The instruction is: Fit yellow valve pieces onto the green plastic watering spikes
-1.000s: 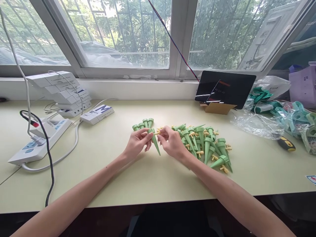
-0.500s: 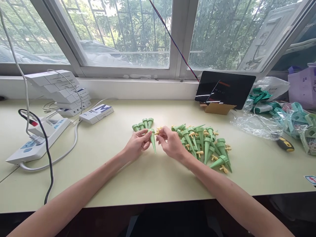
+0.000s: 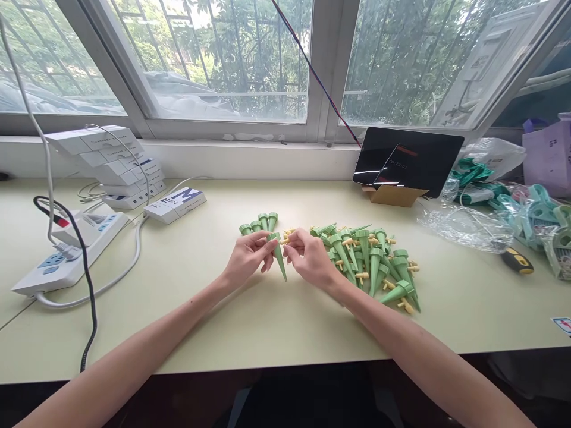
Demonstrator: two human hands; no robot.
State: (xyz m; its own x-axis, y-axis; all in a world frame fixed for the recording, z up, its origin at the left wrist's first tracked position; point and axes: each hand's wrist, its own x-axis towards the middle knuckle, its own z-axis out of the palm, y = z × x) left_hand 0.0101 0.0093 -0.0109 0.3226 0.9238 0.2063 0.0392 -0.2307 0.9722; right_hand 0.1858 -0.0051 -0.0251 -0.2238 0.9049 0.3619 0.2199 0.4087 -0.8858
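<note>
My left hand [image 3: 247, 260] pinches a green plant watering spike [image 3: 280, 263] by its wide capped end, the pointed tip slanting down to the right. My right hand [image 3: 313, 260] is closed on a small yellow valve [image 3: 285, 241], whose end meets the spike just below its cap. The fingers partly cover this joint. Behind my left hand several green spikes [image 3: 267, 221] lie side by side, caps away from me. Right of my right hand spreads a loose pile of green spikes [image 3: 375, 267] mixed with yellow valves [image 3: 362, 276].
A power strip [image 3: 66, 255] with cables and stacked white boxes [image 3: 111, 160] stand at the left, a single white box [image 3: 176, 205] beside them. A tablet [image 3: 408, 160] leans on a cardboard stand [image 3: 395, 195]. Clear plastic wrap [image 3: 464, 229] and a yellow-black tool [image 3: 517, 260] lie right.
The held spike has swung its tip slightly right and down, and the yellow valve now sits against it. My left thumb has shifted along the cap.
</note>
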